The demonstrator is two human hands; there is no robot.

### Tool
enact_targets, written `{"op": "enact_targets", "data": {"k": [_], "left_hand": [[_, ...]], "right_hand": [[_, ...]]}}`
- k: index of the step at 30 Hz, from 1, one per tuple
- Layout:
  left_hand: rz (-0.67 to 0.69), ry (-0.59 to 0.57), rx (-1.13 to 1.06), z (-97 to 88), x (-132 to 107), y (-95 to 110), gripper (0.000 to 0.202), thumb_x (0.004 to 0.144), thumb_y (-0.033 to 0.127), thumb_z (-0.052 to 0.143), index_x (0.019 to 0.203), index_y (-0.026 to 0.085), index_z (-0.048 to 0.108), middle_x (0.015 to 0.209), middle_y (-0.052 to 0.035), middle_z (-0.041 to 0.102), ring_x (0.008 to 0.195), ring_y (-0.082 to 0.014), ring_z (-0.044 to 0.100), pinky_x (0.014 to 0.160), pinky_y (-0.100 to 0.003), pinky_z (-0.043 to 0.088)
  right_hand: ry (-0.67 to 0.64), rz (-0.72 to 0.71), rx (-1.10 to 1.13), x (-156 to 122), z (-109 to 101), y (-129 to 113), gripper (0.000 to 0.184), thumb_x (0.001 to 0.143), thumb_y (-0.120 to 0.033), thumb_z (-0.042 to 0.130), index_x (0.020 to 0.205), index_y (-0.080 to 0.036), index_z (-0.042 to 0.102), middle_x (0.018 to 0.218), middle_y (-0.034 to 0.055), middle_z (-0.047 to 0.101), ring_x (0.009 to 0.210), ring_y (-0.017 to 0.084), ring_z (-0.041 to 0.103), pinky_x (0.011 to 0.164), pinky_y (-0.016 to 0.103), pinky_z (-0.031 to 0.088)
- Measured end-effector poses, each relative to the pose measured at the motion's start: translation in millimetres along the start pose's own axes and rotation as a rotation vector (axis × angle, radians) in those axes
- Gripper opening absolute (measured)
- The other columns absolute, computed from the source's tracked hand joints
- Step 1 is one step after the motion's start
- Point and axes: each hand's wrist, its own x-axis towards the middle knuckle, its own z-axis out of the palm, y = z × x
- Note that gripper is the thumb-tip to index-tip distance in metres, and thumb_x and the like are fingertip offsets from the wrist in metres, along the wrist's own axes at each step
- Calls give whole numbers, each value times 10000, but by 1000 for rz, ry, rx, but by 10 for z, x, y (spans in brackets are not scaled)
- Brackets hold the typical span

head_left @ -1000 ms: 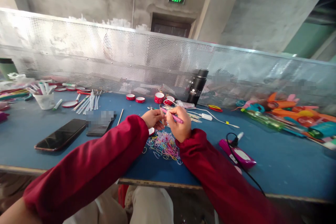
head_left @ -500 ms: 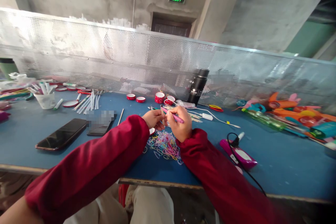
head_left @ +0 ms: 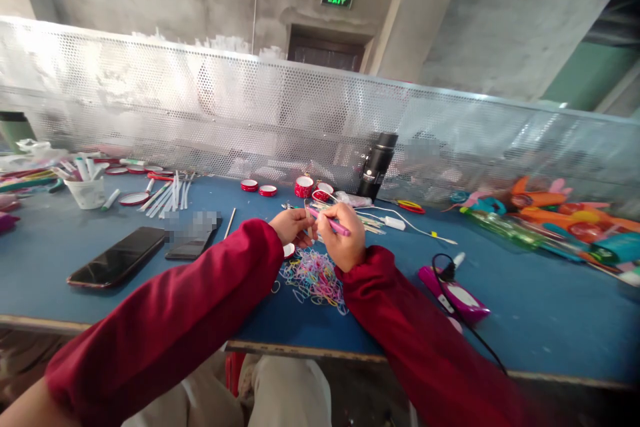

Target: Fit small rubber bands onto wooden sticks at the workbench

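My right hand is closed around a pink-purple pen-like tool, gripping it as one holds a pen. Facing it, my left hand pinches a thin pale stick upright between the fingertips. The tool's front end meets or nearly meets that stick; contact is too small to make out. Below both hands lies a loose pile of small coloured rubber bands. A small white-topped round lid sits beside the pile, partly behind my left sleeve.
Two dark phones lie left on the blue table. Red round tins and a black flask stand at the back. A magenta device with a black cable is right, and orange toys are far right.
Almost nothing differs. Both hands keep the same grips in the same place, with only a very slight shift of the view.
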Motion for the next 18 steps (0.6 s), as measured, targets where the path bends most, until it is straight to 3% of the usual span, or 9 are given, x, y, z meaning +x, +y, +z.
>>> {"op": "enact_targets", "data": {"k": [10,18], "left_hand": [[-12,8,-13,4,-1,8,214,836,328,615,776,132,551,660,-17,640,474,-94,595,495,-214,474],[-14,21,-40,5,6,0,216,820,332,640,804,137,548,623,0,632,470,-96,600,519,-219,489]], "right_hand": [[61,46,-4,4,-7,19,85,837,-218,553,753,-225,542,727,15,615,744,188,568,705,337,444],[11,-12,-16,-1,10,11,73,834,-222,555,763,-231,544,730,14,614,733,186,563,689,337,442]]}}
